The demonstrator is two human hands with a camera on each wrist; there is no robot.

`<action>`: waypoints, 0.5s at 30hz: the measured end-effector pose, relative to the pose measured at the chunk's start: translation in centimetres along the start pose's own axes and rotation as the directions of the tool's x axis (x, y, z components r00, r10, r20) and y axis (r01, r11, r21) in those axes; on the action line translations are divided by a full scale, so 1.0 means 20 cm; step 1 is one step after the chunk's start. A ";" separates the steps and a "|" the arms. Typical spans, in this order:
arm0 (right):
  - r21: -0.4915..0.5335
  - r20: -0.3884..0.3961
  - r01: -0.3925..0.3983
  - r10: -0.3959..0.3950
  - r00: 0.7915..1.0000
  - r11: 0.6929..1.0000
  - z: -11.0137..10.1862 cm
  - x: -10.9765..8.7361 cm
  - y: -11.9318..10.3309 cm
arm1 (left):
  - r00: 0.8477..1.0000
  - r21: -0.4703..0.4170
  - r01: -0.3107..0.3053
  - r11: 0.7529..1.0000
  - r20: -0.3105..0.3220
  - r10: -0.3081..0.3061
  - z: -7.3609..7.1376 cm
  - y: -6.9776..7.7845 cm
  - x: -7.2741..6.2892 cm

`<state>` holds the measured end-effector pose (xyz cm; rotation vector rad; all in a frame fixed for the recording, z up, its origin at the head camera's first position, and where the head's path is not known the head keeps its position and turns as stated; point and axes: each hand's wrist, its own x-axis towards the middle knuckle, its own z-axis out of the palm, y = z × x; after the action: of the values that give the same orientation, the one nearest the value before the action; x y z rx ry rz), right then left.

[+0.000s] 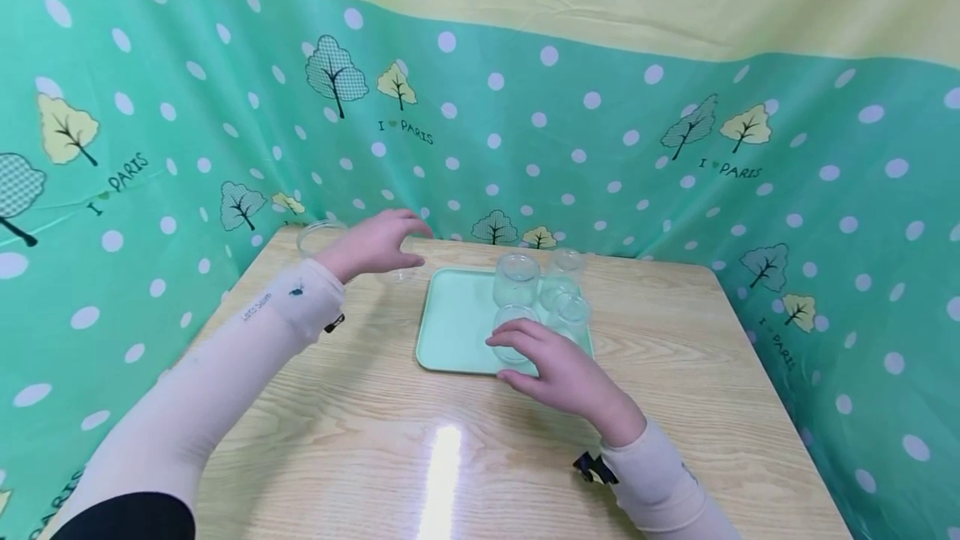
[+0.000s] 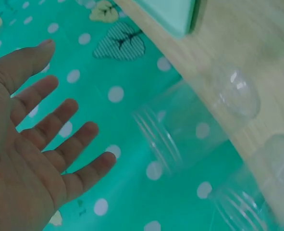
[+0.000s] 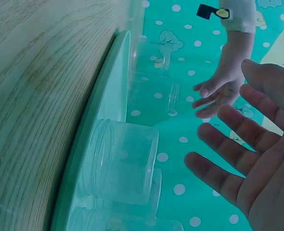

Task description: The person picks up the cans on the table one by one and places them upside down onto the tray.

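My left hand is held over the back left of the table, fingers spread and loosely bent with nothing in them. In the left wrist view, a clear jar stands upright on the table, apart from the fingertips, and a second clear jar stands near it. My right hand hovers at the front of the green tray, above a wide clear jar. That jar rests mouth down, its threaded end against the tray. The right fingers are spread and hold nothing.
Behind the front jar, another wide clear jar sits on the tray, with slimmer clear jars to its right. A wooden table carries everything, and a green dotted curtain hangs behind and at both sides.
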<state>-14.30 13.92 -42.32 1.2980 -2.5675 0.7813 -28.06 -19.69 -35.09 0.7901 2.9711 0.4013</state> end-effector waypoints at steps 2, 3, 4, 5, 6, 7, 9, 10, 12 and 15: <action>-0.006 0.002 0.007 -0.007 1.000 1.000 0.00 0.00 0.00 | 1.000 -0.005 0.022 1.000 0.015 -0.022 -0.02 -0.02 0.01; -0.009 0.004 0.009 -0.009 1.000 1.000 0.00 0.00 0.00 | 0.999 -0.008 0.031 0.999 0.022 -0.031 -0.02 -0.03 0.02; -0.011 0.006 0.011 -0.011 1.000 1.000 0.00 0.00 0.00 | 0.999 -0.007 0.036 0.999 0.030 -0.036 -0.03 -0.04 0.03; -0.012 0.009 0.010 -0.010 1.000 1.000 0.00 0.00 0.00 | 0.999 -0.003 0.038 0.999 0.035 -0.038 -0.03 -0.06 0.04; -0.013 0.012 0.011 -0.010 1.000 1.000 0.00 0.00 0.00 | 0.998 0.004 0.039 0.999 0.040 -0.040 -0.03 -0.07 0.05; -0.016 0.016 0.010 -0.009 1.000 1.000 0.00 0.00 -0.01 | 0.998 0.012 0.038 0.999 0.042 -0.038 -0.03 -0.08 0.05; -0.017 0.018 0.010 -0.010 1.000 1.000 0.00 0.00 -0.01 | 0.998 0.014 0.037 0.999 0.050 -0.038 -0.04 -0.10 0.07; -0.019 0.019 0.010 -0.010 1.000 1.000 -0.01 0.00 -0.01 | 0.998 0.017 0.035 0.999 0.055 -0.036 -0.04 -0.11 0.07; -0.021 0.019 0.010 -0.009 1.000 1.000 -0.01 0.00 -0.02 | 0.997 0.013 0.037 0.999 0.068 -0.038 -0.04 -0.12 0.08; -0.024 0.019 0.012 -0.012 1.000 1.000 -0.01 0.00 -0.02 | 0.994 0.003 0.043 0.999 0.101 -0.043 -0.05 -0.14 0.10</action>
<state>-14.04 13.91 -42.06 1.3188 -2.5734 0.7373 -31.29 -21.35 -34.75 0.7220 2.8892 0.3471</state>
